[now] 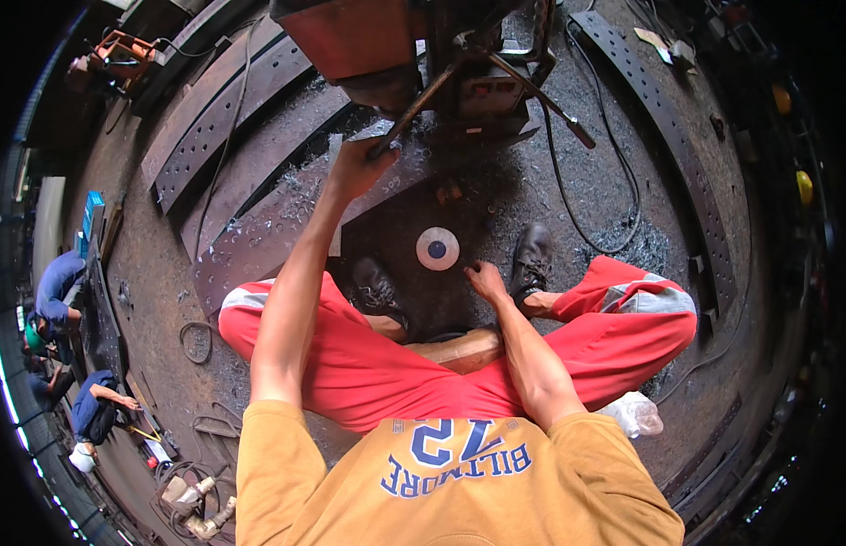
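Observation:
My left hand (361, 168) is wrapped round the end of a spoke handle (428, 96) on a red and black drilling machine (350, 41). That arm stretches forward, up and to the left of my lap. Lower down, between my shoes, my right hand (485, 280) has its fingers curled together; whatever is in them, if anything, is too small to make out. Just beyond it to the left lies a pale round disc (450, 237) with a dark centre, resting on a dark steel plate (387, 227).
Long steel plates with rows of holes (191, 159) lie at the left, another punched plate (655, 100) at the right. Metal shavings (637, 246) litter the floor. A black cable (555, 173) loops beside the machine. Two or more people (59, 282) work at the far left.

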`<state>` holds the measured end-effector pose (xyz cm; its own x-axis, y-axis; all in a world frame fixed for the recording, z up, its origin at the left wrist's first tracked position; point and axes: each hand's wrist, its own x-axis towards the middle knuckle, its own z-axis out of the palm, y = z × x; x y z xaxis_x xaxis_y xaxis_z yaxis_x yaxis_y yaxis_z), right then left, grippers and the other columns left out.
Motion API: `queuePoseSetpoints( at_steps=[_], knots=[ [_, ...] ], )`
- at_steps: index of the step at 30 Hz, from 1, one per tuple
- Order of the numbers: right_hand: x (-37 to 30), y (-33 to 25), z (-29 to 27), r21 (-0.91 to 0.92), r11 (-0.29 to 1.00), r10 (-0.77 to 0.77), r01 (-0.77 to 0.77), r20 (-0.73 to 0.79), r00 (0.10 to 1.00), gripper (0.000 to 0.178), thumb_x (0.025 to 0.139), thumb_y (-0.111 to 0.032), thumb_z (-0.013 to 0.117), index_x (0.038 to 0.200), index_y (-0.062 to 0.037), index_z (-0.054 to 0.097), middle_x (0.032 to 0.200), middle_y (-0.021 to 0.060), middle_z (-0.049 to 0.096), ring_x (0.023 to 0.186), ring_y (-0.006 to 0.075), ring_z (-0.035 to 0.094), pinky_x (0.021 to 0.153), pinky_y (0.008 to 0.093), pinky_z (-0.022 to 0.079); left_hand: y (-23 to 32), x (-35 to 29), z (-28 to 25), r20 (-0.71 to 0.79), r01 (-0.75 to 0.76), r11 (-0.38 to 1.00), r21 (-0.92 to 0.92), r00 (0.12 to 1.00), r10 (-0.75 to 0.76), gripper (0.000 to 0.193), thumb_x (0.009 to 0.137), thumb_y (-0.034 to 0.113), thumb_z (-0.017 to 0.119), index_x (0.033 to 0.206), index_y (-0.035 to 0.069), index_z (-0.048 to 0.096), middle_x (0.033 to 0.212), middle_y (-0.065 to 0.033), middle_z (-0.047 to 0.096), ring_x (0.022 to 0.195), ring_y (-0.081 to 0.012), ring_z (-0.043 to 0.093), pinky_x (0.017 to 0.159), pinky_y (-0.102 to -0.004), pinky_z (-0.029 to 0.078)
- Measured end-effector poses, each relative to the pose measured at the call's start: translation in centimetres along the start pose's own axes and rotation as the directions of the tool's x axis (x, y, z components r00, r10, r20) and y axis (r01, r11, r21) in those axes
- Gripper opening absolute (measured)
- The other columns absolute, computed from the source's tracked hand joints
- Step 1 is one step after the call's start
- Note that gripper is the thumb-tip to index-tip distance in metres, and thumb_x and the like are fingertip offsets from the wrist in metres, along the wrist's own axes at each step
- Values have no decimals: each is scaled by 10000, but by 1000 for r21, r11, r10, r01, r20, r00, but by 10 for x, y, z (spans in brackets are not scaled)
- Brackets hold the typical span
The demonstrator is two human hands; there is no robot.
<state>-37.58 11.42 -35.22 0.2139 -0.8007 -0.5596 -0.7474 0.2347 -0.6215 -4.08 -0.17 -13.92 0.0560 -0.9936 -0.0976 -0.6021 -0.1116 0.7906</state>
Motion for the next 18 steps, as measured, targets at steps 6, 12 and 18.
queuePoseSetpoints(
  at_steps=[6,12,18],
  knots=[
    [2,1,-1,2,1000,7,-7,-10,1000,424,881,-330,625,1091,33,690,1053,297,679,1071,434,639,926,465,493,5,0,0,-4,-13,1000,17,1000,13,337,890,331,697,924,-4,691,589,-54,512,613,-88,442,574,-337,416],
    [2,2,1,12,1000,3,-2,-26,1000,438,872,-333,632,1110,32,679,1062,289,682,1061,423,649,928,438,495,3,-2,-1,0,24,1000,-10,1000,-24,320,888,319,706,953,5,707,597,-38,529,620,-81,452,577,-333,419],
    [17,3,-13,195,973,-52,124,-339,939,256,887,-206,625,1026,6,662,956,190,705,924,320,679,837,395,511,3,0,4,-14,27,998,-51,1000,-27,316,878,321,710,983,23,718,607,-43,563,627,-79,467,588,-340,431]
  ],
)
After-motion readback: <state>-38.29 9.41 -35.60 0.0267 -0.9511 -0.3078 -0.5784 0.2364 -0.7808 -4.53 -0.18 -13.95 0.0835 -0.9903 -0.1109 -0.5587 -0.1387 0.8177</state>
